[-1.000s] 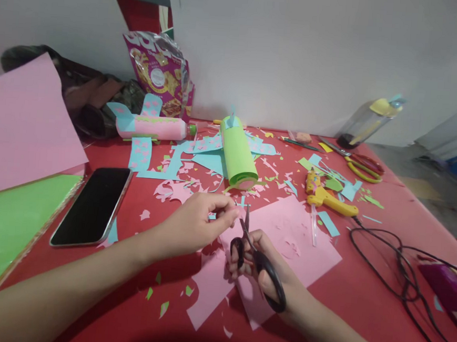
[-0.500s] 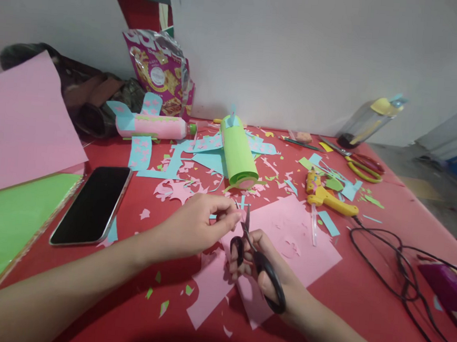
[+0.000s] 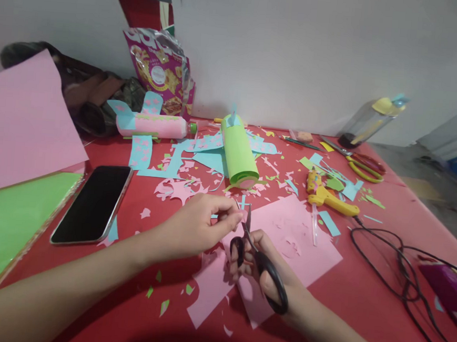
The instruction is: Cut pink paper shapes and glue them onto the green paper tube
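Nearest bit is the red worktop (image 3: pixel 114 309) with little green scraps (image 3: pixel 164 307) dotted over it. Just past those, pink paper (image 3: pixel 313 251) lies flat, right under the hands, with curved bits cut out of it.

The right hand (image 3: pixel 276 262) has the black scissors (image 3: pixel 262 260), thumb through the lower loop, fingers curled round the other, blades pointing away and slightly apart. The left hand (image 3: pixel 198 224) is just beside the tips, thumb and index finger pinched together on a small pink piece (image 3: pixel 244 215). It's mostly covered, so I can't tell its shape.

Off to the left there's a phone (image 3: pixel 95 205) face up with a dark screen, next to a green pack (image 3: pixel 18 223) with a big pink sheet (image 3: pixel 26 123) on top. On the right, a yellow glue gun (image 3: pixel 334 202) lies near the pink paper, black cord (image 3: pixel 401 258) all tangled.

Farther out, a green paper tube (image 3: pixel 238 150) with light blue wings sits among pink offcuts (image 3: pixel 179 189). Behind it to the left, a pink bottle (image 3: pixel 160 127) lies on its side. Way back: scissors with red and yellow handles (image 3: pixel 365 171), a clear container (image 3: pixel 363 123) and a purple snack bag (image 3: pixel 162 76) by the wall (image 3: pixel 301 55).
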Motion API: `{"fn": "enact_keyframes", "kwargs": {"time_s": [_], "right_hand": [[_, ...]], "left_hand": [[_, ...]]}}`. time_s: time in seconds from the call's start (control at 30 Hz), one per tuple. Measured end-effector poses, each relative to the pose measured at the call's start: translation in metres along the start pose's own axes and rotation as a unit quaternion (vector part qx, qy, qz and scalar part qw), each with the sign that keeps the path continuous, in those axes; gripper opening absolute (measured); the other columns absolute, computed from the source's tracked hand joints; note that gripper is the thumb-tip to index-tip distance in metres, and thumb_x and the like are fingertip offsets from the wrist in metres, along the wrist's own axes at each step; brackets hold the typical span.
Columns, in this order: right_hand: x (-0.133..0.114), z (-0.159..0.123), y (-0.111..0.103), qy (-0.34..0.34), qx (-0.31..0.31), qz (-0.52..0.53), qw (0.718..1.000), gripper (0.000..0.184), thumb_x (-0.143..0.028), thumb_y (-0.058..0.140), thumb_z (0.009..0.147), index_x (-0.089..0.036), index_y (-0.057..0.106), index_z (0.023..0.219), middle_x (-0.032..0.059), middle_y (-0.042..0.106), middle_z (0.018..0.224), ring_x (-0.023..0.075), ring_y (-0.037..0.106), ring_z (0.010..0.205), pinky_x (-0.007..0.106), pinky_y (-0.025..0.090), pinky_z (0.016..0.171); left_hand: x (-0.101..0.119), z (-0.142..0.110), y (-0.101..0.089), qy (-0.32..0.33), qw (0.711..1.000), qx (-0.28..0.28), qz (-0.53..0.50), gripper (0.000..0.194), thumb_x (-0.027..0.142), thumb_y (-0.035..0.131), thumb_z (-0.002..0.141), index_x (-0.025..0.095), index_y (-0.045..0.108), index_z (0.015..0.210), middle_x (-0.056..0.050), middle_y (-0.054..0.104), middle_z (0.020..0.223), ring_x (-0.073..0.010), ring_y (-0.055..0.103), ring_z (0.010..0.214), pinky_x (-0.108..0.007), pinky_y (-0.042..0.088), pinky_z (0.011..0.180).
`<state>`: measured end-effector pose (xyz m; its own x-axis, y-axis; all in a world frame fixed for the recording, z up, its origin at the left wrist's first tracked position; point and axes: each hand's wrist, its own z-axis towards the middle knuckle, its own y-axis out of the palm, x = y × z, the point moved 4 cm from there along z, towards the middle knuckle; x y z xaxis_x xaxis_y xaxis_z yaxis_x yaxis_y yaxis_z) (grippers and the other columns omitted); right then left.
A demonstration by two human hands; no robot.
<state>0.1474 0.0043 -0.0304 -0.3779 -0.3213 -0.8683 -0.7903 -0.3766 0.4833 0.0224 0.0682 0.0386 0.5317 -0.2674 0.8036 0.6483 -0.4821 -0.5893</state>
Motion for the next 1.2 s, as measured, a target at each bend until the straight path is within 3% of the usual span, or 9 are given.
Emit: {"fn": "enact_keyframes", "kwargs": {"time_s": [0.53,1.2], "right_hand": [[-0.016,-0.002,0.012,0.014,-0.020,0.009,1.000,0.039,-0.051,0.058,0.071,-0.021,0.037,0.084,-0.0020,0.046,0.072,0.0103,0.044,0.062,0.026,0.032,0.060],[-0.016,-0.001,0.013,0.029,-0.029,0.003,0.999,0.038,-0.050,0.057,0.073,-0.021,0.033,0.080,-0.0048,0.047,0.066,0.0055,0.045,0.047,0.024,0.035,0.050]], "left_hand": [[0.002,0.003,-0.005,0.024,1.000,-0.001,-0.008,0.028,0.029,0.040,0.081,0.015,0.046,0.058,0.004,0.046,0.053,-0.0072,0.040,0.051,-0.018,0.032,0.051],[-0.005,0.002,-0.005,-0.076,0.996,-0.049,-0.025,0.026,0.031,0.042,0.077,0.016,0.051,0.058,0.005,0.040,0.045,-0.0071,0.039,0.042,-0.019,0.025,0.042]]}}
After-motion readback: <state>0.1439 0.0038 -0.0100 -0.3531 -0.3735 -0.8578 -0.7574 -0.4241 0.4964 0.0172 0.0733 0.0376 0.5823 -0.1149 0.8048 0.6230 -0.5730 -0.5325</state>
